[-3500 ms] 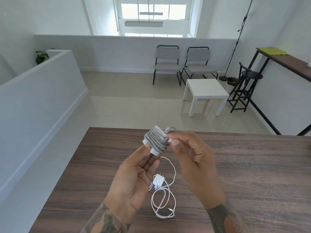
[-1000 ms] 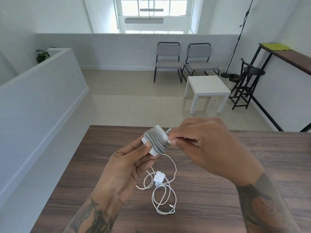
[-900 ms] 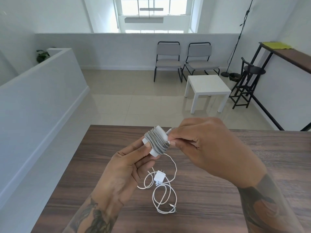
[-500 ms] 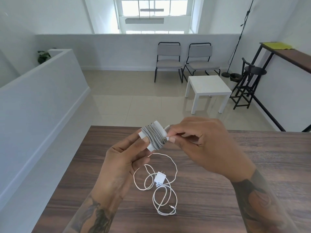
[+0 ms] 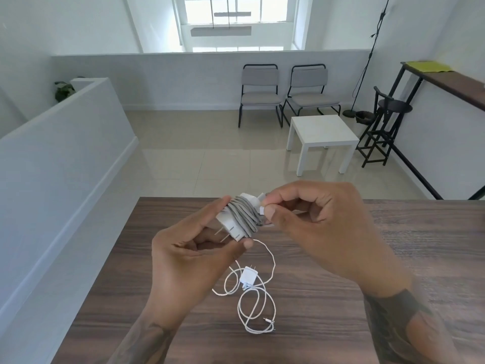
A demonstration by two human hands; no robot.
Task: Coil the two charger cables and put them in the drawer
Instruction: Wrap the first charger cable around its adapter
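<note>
Grey cable [image 5: 242,216] is wound in tight turns round a white charger brick [image 5: 231,225], and the bundle is held up just above the far edge of the wooden table [image 5: 393,258]. The left hand [image 5: 191,256] grips the brick by its plug end, with index finger on top and thumb underneath, the two prongs pointing into the palm. The right hand [image 5: 315,227] pinches the cable's white tail end [image 5: 262,210] against the side of the bundle, the other fingers curled in.

Nearer the person than the bundle, the second charger [image 5: 248,275] lies flat on the table, a small white plug with its thin white cable [image 5: 256,308] sprawled in loose, uneven loops; one strand rises toward the held bundle. That one is not yet coiled. No drawer is in view.

Judging from the grip, the tail is being tucked under a turn. If the pinch lets go before the end is caught, the stiff windings may spring loose and the coil would unravel. The strand close beneath the left thumb could snag and drag the small charger along when the bundle is carried off.

Beyond the table stand two grey chairs [image 5: 259,93] and a low white side table [image 5: 321,135].
</note>
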